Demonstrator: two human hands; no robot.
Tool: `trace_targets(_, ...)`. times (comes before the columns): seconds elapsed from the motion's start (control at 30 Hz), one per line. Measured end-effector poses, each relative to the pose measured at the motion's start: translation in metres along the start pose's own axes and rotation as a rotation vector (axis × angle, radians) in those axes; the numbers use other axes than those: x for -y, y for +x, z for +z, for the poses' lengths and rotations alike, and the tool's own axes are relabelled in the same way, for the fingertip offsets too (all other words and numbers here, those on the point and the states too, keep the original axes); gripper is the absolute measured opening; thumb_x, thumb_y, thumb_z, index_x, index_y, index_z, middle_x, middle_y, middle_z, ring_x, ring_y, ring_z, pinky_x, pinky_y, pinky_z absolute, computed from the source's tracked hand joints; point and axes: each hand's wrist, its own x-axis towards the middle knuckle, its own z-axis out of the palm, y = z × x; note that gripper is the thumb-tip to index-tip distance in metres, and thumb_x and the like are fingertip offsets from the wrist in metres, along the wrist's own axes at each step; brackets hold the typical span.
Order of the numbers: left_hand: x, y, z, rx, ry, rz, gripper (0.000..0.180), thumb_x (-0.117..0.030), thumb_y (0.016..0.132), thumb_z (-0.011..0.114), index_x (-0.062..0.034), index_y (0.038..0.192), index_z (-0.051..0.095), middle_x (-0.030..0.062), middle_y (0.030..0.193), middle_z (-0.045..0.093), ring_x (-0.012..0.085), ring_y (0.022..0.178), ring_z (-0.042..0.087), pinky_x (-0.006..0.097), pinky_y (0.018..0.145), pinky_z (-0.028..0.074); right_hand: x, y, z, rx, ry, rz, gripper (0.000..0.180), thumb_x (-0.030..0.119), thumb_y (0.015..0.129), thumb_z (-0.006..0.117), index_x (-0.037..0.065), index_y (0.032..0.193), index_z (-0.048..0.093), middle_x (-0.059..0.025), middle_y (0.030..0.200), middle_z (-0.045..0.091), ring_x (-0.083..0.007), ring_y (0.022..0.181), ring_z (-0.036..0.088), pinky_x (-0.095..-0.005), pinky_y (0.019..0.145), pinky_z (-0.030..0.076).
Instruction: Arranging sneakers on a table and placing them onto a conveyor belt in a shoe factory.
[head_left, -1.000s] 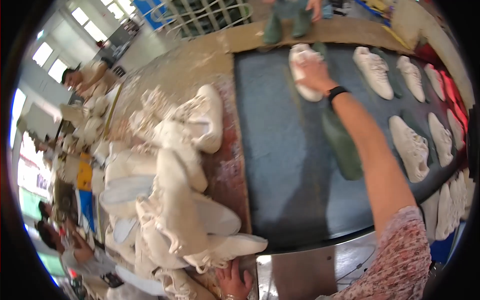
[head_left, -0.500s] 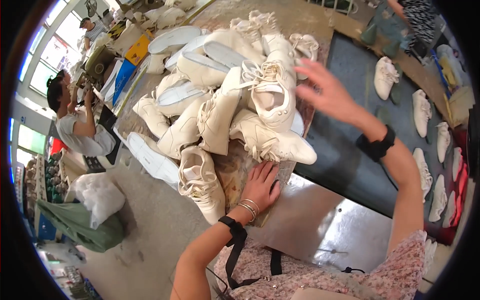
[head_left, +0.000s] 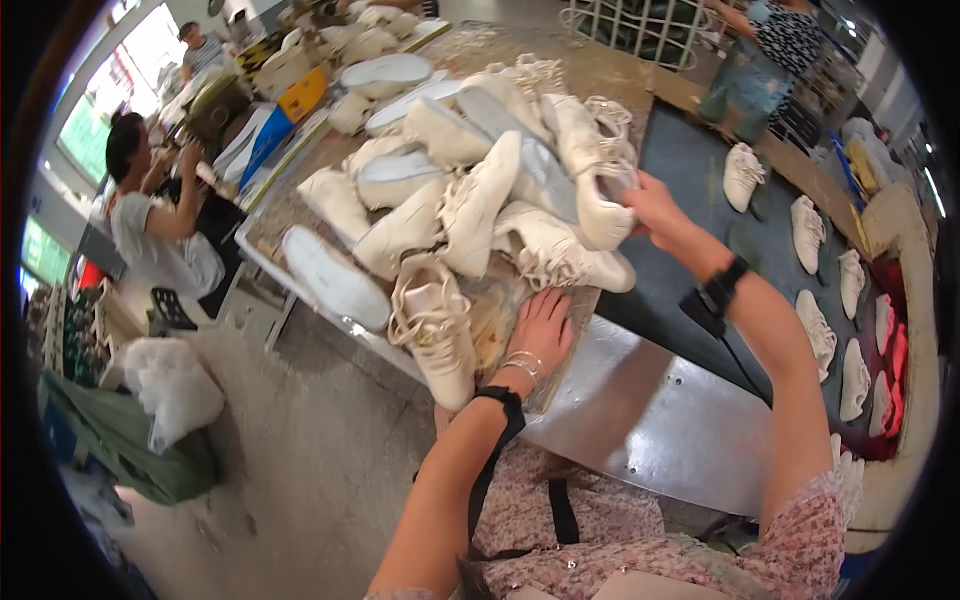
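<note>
A heap of cream-white sneakers (head_left: pixel 470 200) lies on a worn worktable (head_left: pixel 600 75). My right hand (head_left: pixel 655 205) grips the heel of one white sneaker (head_left: pixel 590 170) at the right side of the heap. My left hand (head_left: pixel 540 330) rests flat, fingers spread, on the table's near edge between a laced sneaker (head_left: pixel 435 330) and another sneaker (head_left: pixel 555 262). Both wrists carry black bands.
A dark conveyor belt (head_left: pixel 690 170) runs to the right with single white sneakers (head_left: pixel 742 175) spaced along it. A metal plate (head_left: pixel 660 410) lies in front. One person sits at the left (head_left: pixel 150 220), another stands at the far end (head_left: pixel 770 50). White bag (head_left: pixel 170 385) on the floor.
My right hand came back from the conveyor belt to the heap and closed on a sneaker's heel. My left hand stayed on the table edge. The view swung left.
</note>
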Motion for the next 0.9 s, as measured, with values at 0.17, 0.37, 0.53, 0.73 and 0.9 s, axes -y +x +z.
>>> trace_targets(0.17,0.019,-0.013,-0.001,-0.033,-0.075,-0.136,0.041,-0.015,0.091,0.047,0.0039,0.127,0.046,0.0209,0.13,0.049,0.0336,0.126,0.041,0.042,0.108,0.031,-0.016,-0.124,-0.002,-0.083,0.09,-0.18,0.053,0.002,0.085,0.046,0.004,0.137,0.041,-0.0069,0.116,0.059,-0.0129,0.096,0.058,-0.0277,0.081,0.049)
trace_targets(0.37,0.012,-0.008,0.001,-0.058,-0.048,-0.103,0.043,-0.017,0.091,0.047,0.0022,0.13,0.045,0.0211,0.131,0.048,0.0345,0.126,0.04,0.043,0.108,0.03,-0.123,-0.284,-0.014,0.01,-0.364,-0.043,0.064,-0.003,0.078,0.041,-0.002,0.142,0.029,-0.0219,0.133,0.045,-0.0305,0.125,0.045,-0.036,0.105,0.035)
trace_targets(0.53,0.017,-0.013,0.004,-0.051,0.061,-0.052,0.041,-0.017,0.088,0.05,0.0009,0.126,0.048,0.0193,0.13,0.049,0.0337,0.125,0.042,0.043,0.106,0.032,-0.139,-0.281,-0.024,0.324,-0.401,-0.113,0.063,0.005,0.082,0.049,0.0,0.142,0.03,-0.0245,0.141,0.036,-0.0375,0.132,0.037,-0.0392,0.108,0.032)
trace_targets(0.73,0.018,-0.019,0.013,-0.04,0.157,-0.018,0.036,-0.014,0.081,0.055,-0.0021,0.115,0.054,0.0156,0.127,0.052,0.0324,0.123,0.044,0.045,0.103,0.035,-0.069,-0.174,-0.048,0.172,-0.568,-0.226,0.075,0.026,0.079,0.072,0.005,0.141,0.036,-0.0183,0.137,0.043,-0.028,0.122,0.048,-0.0407,0.099,0.042)
trace_targets(0.9,0.016,-0.004,0.016,-0.04,0.077,0.026,0.036,-0.011,0.076,0.056,-0.0048,0.112,0.058,0.0135,0.124,0.055,0.033,0.119,0.047,0.046,0.102,0.035,-0.113,-0.062,-0.013,-0.058,-0.455,-0.199,0.066,0.035,0.069,0.079,-0.001,0.118,0.053,-0.0203,0.113,0.06,-0.0296,0.103,0.059,-0.0379,0.087,0.047)
